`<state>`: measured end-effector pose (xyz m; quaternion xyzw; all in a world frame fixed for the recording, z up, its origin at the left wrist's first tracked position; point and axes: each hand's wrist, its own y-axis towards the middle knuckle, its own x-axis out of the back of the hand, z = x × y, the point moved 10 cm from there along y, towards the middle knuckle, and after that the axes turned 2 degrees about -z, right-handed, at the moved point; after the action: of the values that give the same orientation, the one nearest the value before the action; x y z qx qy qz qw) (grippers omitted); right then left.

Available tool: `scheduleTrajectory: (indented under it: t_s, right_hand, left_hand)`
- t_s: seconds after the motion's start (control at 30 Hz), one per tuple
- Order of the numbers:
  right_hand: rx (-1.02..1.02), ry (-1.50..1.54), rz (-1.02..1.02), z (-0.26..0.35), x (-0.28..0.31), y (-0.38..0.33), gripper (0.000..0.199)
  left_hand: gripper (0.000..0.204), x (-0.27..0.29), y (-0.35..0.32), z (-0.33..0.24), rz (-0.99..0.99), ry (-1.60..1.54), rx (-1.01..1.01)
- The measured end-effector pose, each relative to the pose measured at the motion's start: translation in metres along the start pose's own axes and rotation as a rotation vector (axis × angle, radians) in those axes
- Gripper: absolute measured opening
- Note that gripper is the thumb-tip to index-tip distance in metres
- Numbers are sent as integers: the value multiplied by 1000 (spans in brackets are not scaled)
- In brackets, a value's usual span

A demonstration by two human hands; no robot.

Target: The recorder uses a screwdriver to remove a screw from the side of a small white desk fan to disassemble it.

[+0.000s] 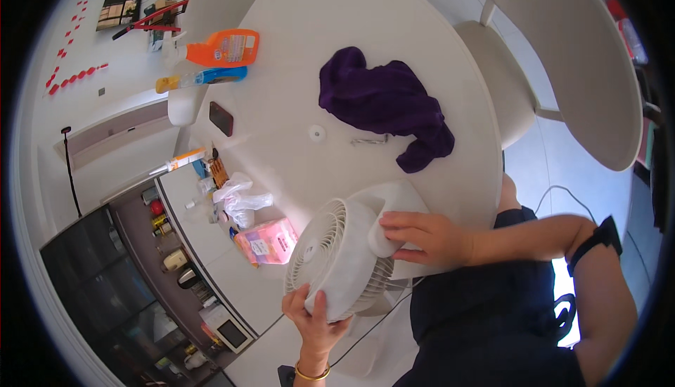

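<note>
A white desk fan (337, 260) is tilted at the near side of the white table (281, 56), between my two hands. My left hand (316, 320) grips the lower rim of its round grille, thumb and fingers around the edge. My right hand (432, 238) lies on the motor housing behind the grille, its fingers curled over it. Part of the fan's base (404, 197) shows beyond my right hand. Farther up the table lie a crumpled dark purple cloth (380, 95), a small metal piece (370, 140) and a small round white part (317, 133).
An orange spray bottle (225, 48), a blue bottle (218, 75) and a phone (221, 118) sit at the table's far left. A pink tissue pack (268, 241) and a plastic bag (242, 201) are left of the fan. A chair (492, 78) stands at right. A cord (369, 331) trails below.
</note>
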<state>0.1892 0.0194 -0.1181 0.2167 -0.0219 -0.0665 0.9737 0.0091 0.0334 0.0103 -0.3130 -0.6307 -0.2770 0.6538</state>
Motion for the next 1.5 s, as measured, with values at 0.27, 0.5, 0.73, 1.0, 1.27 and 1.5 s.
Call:
scheduleTrajectory:
  t_s: [0.27,0.5,0.73,1.0,1.27,1.5]
  right_hand:
    - [-205,-81,-84,3,-2,3,38]
    - [-204,-4,149,-15,-5,22,38]
    - [-201,53,324,-16,-12,28,38]
    - [-216,-62,390,-8,-16,31,63]
    - [-103,-403,6,-48,35,-9,77]
    - [-84,-738,11,-59,43,-19,58]
  left_hand:
    - [95,1,1,0,-5,-48,15]
    - [85,2,-2,7,0,-83,76]
    - [95,3,2,3,40,-85,51]
    - [97,7,7,6,16,-103,71]
    - [92,7,1,11,-7,-116,101]
    - [89,-2,-1,12,27,-102,70]
